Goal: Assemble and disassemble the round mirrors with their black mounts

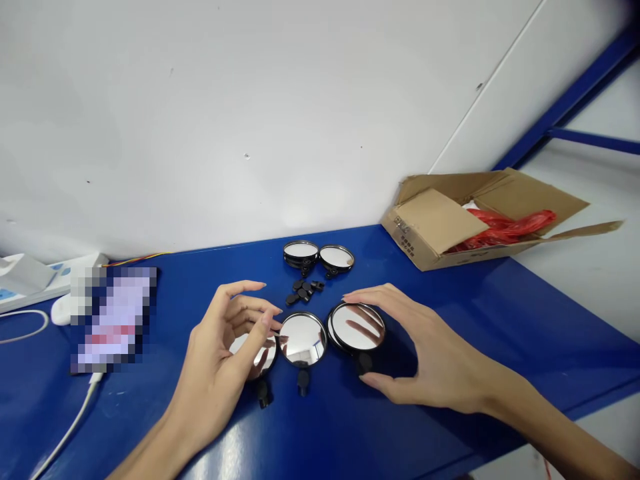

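Mirrors, round and black-rimmed, are spread over a blue tabletop [350,433], with an overlapping right-hand stack [358,327] bracketed by the right hand [440,360], its fingertips at the far rim and its thumb by a black stem [365,363]. Thumb and fingers are parted around the glass; whether it is firmly gripped cannot be told. Over the left mirror [265,357], partly hidden, the left hand [220,360] is held with fingers loosely curled and thumb drawn in near them; whether anything is pinched cannot be made out. Because the upper disc is set off-centre on the one beneath, it could be slid off or scratched if only its rim is caught. Between the hands, the middle mirror [303,339] lies close beside the stack, near enough to be knocked by a sideways push, and its reflective face could be smudged by stray fingertips. Loose black fittings [303,289], bunched just beyond, could be scattered by a reaching hand. Farther back, a mirror stack [301,250] and its neighbouring mirror [337,257] sit almost rim to rim, where one could be jostled by the other.
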A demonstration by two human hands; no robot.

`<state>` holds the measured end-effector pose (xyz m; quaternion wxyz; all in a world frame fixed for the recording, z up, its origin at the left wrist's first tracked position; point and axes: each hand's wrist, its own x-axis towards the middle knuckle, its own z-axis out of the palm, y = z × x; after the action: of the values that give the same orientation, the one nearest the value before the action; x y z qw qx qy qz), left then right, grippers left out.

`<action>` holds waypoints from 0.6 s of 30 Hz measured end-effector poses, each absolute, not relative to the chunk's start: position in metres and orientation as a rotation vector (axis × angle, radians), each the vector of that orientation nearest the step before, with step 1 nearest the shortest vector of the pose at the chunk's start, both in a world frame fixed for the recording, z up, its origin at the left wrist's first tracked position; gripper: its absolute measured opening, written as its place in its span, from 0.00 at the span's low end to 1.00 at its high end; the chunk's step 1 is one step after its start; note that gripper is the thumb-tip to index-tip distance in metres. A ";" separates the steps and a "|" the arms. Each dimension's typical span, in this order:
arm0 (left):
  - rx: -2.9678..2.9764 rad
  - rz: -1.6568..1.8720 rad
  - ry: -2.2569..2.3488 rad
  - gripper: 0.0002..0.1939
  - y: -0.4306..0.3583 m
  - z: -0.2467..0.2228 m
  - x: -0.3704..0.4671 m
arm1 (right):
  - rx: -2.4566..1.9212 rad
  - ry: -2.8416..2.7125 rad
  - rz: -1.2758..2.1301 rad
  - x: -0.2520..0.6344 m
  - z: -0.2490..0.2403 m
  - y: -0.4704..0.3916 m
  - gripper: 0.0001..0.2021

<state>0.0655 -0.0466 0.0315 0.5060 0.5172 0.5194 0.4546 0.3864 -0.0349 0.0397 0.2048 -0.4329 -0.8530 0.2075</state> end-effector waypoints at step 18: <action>1.404 1.124 1.310 0.22 -0.046 0.027 0.063 | -1.221 -2.446 0.175 0.366 0.044 0.049 0.11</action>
<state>0.0630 -0.0461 0.0269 0.4423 0.5660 0.5280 0.4531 0.3663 0.0487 0.0439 0.1995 -0.4368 -0.8749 0.0625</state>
